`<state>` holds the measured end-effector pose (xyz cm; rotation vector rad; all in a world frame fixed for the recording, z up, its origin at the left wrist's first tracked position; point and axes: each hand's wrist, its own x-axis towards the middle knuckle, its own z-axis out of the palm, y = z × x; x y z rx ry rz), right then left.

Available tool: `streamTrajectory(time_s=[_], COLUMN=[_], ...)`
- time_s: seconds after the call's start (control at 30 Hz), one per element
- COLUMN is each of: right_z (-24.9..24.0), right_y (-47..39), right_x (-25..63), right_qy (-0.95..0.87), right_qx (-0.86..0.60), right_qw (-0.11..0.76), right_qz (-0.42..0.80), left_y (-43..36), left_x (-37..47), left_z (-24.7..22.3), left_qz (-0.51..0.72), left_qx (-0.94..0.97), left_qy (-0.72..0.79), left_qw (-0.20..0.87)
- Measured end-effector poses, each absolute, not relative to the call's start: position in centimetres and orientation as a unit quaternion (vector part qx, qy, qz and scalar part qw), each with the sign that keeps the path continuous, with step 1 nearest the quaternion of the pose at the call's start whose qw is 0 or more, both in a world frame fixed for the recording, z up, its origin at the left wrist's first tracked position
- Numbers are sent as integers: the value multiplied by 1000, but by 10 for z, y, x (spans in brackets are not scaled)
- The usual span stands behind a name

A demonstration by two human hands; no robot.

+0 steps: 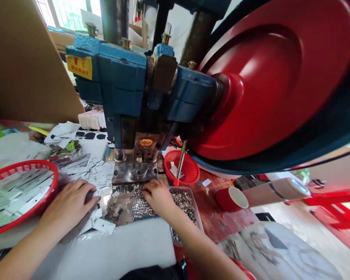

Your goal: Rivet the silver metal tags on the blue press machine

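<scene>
My left hand lies over loose flat white pieces with small holes, its fingers bent and the thumb apart from them. No held thing shows there. My right hand reaches down to a heap of small shiny round metal parts, its fingers drawn together. Whatever is between those fingertips is too small or hidden. Thin flat metal pieces lie left of the heap. Just behind the right hand is the steel die of a blue press. A clear plastic box of small metal parts sits under my right forearm.
A red basket of white pieces stands at the left. Behind the box is a smaller red basket, near a red-tipped lever. The press's large red wheel overhangs the right side. A red cup lies beside a pale bottle.
</scene>
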<state>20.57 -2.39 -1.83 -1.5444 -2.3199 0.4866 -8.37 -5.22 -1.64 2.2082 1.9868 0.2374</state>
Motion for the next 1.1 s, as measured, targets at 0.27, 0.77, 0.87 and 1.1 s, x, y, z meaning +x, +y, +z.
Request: streamTrajectory(time_s=[0.27,0.77,0.87,1.1], right_z=[-14,-12,-4,10], right_y=[-20,-29,-23,20], right_x=[205,201,201,183], right_qy=[-767,-812,-789,-792], right_qx=[-574,-544,-547,-507], right_qw=[200,131,203,314], right_qz=[205,166,191,129], left_y=[-51,-57,-57,-49], left_x=[-81,-63,-58,-35], left_z=[-14,0,-1,6], left_qz=[85,254,290,369], left_qx=[756,579,556,477], left_qy=[647,736,711,645], left_qw=[52,241,319,469])
